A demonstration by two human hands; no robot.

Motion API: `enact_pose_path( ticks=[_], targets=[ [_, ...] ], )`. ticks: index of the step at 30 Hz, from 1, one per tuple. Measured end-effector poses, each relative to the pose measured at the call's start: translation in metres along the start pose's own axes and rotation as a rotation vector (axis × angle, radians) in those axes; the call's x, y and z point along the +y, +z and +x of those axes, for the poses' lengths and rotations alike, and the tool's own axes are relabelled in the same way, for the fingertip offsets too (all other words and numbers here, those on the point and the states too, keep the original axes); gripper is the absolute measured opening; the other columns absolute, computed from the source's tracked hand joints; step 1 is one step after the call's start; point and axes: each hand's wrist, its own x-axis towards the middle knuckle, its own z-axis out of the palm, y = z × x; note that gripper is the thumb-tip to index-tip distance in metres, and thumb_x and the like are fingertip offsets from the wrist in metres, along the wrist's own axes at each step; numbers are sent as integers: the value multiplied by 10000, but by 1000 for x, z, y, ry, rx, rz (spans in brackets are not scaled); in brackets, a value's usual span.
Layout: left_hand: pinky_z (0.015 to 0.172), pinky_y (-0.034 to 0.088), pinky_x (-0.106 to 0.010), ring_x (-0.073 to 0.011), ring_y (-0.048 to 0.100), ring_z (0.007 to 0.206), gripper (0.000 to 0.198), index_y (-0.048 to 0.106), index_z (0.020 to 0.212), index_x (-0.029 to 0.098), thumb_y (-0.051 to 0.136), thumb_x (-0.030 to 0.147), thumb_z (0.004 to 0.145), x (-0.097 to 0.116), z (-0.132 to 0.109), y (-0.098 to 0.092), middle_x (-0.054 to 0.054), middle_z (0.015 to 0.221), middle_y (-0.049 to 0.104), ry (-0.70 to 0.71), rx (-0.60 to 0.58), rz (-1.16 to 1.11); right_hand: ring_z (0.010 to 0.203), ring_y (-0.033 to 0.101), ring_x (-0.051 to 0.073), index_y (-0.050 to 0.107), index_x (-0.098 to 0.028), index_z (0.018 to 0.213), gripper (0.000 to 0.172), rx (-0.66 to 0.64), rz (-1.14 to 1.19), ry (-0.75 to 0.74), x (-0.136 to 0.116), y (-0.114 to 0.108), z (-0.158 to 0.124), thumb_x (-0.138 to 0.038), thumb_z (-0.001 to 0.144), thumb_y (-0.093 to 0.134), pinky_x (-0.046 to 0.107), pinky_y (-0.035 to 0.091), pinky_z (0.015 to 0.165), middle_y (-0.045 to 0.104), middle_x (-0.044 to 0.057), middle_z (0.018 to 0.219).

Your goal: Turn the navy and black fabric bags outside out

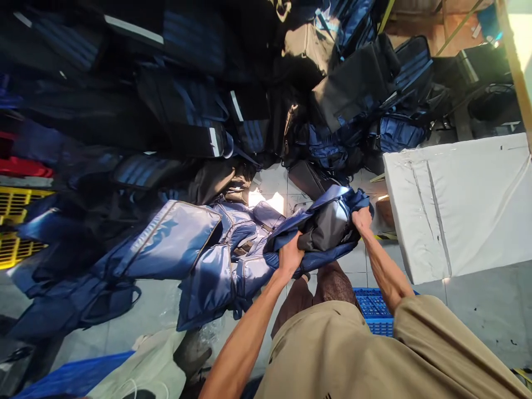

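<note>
A dark blue bag (328, 258) with a black inner side showing hangs between my two hands, in front of my legs. My left hand (291, 256) is closed on its left edge. Closed too, my right hand (362, 219) grips the bunched blue fabric at its right end. Just left of the bag, light-lit blue bags (211, 277) lie in a heap on the tiled floor, close to my left hand. What lies inside the held bag cannot be made out.
Black and blue bags (178, 105) are piled across the far side. A white wrapped block (477, 210) stands at the right. A blue crate (373, 307) sits by my legs, a yellow crate (16, 249) at the far left. Pale fabric (145, 366) is at the lower left.
</note>
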Motion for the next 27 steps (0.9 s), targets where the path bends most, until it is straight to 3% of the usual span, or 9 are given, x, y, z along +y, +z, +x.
enact_pose_path(
  ticks=[3,6,8,12,14,17,21,24,27],
  targets=[
    [818,571,-287,-257,805,971,120,728,1050,251,696,199,946,-31,-24,-28,-11,919,801,-38,37,-115,1097,769,352,539,-68,1562,619,112,21,-4,24,-40,-22,-171,952,536,425,572,967,766,240,1233],
    [867,608,-327,-260,781,977,255,736,1080,230,788,358,866,-76,-33,-38,-19,986,819,-31,122,-297,1105,753,376,507,-134,1598,639,309,53,-153,35,-55,-51,-242,970,548,454,560,971,756,209,1251],
    [943,635,-401,-295,776,1015,475,749,1120,204,880,463,744,-105,-32,-28,-59,1068,845,-94,133,-441,1108,749,377,542,-130,1554,593,308,53,-231,26,-42,-64,-242,972,538,452,555,969,757,211,1238],
    [973,641,-505,-348,777,994,669,771,1057,186,960,611,576,-136,-22,13,-92,1042,861,-204,19,-559,1087,769,352,600,-68,1471,591,58,75,-190,-10,3,-62,-121,887,528,414,558,974,781,219,1158],
    [988,631,-503,-355,775,1032,672,775,1054,192,955,644,591,-138,-16,24,-89,1050,862,-184,31,-543,1113,767,347,590,-57,1493,634,38,123,-170,-20,9,-54,-105,864,528,414,565,999,779,229,1196],
    [960,621,-469,-356,771,1051,649,762,1066,203,934,659,639,-135,-12,24,-78,1035,852,-143,107,-506,1217,723,371,562,-51,1527,663,131,176,-302,-13,-9,-56,-142,872,525,478,571,1063,737,259,1330],
    [844,588,-402,-324,752,937,547,698,996,224,885,651,709,-127,-22,18,-41,908,799,-157,169,-443,1446,580,386,440,-75,1663,678,371,213,-570,6,-33,-102,-309,1030,495,580,492,1218,599,282,1576],
    [813,548,-362,-305,749,919,413,678,999,232,853,546,796,-113,-40,13,-37,900,785,-184,212,-378,1341,637,350,554,-189,1588,606,269,270,-616,0,-23,-139,-556,1107,522,516,528,1153,679,211,1472],
    [795,517,-343,-315,772,947,275,699,1078,242,814,386,874,-89,-61,-5,-63,950,804,-232,255,-256,1063,678,308,694,-205,1269,545,86,384,-482,-13,-3,-145,-690,1033,613,424,548,979,750,133,1132]
  ],
)
